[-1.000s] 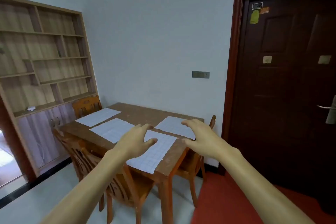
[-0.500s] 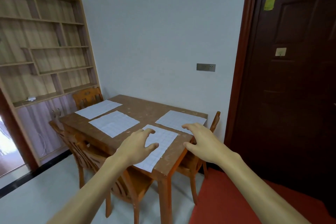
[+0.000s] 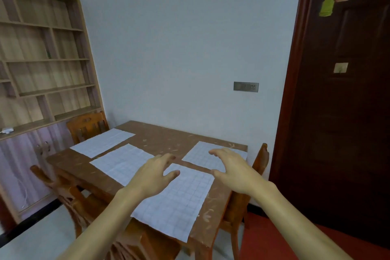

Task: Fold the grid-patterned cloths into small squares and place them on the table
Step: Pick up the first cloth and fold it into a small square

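Note:
Several white grid-patterned cloths lie flat and unfolded on the brown wooden table (image 3: pixel 160 139). The nearest cloth (image 3: pixel 179 202) hangs slightly over the table's front corner. Another cloth (image 3: pixel 200 156) lies at the right edge, one (image 3: pixel 120 160) in the middle left and one (image 3: pixel 101 142) at the far left. My left hand (image 3: pixel 154 173) hovers over the nearest cloth with fingers loosely spread, holding nothing. My right hand (image 3: pixel 232 167) hovers over the right cloth, fingers spread and empty.
Wooden chairs stand at the table: one (image 3: pixel 87 125) at the far left, one (image 3: pixel 63 192) along the near left side, one (image 3: pixel 257 167) at the right. A shelf unit (image 3: pixel 42 59) fills the left wall. A dark door (image 3: pixel 341 91) stands at right.
I have come closer to the table, which now looks larger. Both hands have moved forward over the nearest and right cloths, still holding nothing.

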{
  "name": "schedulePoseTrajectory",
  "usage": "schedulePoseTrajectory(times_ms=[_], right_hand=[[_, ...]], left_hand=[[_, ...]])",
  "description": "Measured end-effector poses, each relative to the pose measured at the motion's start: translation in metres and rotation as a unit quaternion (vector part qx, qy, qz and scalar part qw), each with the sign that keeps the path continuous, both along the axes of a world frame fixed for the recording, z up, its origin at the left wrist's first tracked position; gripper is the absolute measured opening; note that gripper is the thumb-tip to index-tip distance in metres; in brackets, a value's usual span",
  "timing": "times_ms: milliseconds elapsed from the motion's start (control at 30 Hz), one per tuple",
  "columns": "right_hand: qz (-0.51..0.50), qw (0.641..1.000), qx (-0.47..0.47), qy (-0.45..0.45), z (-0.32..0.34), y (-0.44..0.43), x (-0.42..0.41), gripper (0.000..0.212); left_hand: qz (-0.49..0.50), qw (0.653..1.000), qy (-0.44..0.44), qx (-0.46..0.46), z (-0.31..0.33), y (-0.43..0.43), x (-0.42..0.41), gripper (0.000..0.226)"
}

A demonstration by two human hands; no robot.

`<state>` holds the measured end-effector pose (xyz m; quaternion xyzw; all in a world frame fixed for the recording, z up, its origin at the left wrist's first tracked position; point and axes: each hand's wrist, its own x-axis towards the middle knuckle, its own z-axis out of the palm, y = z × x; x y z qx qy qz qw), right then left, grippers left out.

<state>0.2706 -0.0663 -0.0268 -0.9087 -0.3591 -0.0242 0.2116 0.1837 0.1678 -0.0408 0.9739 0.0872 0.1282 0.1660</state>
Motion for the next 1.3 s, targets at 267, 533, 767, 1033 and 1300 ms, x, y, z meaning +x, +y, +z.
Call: schedulePoseTrajectory(times_ms=[267,533,767,1033,1300], right_hand=[[-0.013,0.999,-0.016,0.034,-0.027,0.062,0.060,0.057],[-0.031,0.996,-0.033,0.082,-0.081,0.094,0.149,0.058],[-0.045,0.989,-0.035,0.138,-0.139,0.113,0.245,0.058],[-0.058,0.972,-0.060,0.218,-0.201,0.122,0.339,0.055],[-0.085,0.953,-0.093,0.275,-0.276,0.130,0.397,0.061]], left_hand=[[-0.013,0.998,0.044,-0.033,-0.034,0.068,0.059,0.053],[-0.004,0.995,0.085,-0.058,-0.078,0.109,0.140,0.059],[-0.001,0.991,0.116,-0.065,-0.114,0.134,0.229,0.059],[-0.009,0.973,0.223,-0.058,-0.167,0.126,0.310,0.049],[-0.034,0.951,0.291,-0.100,-0.227,0.136,0.369,0.047]])
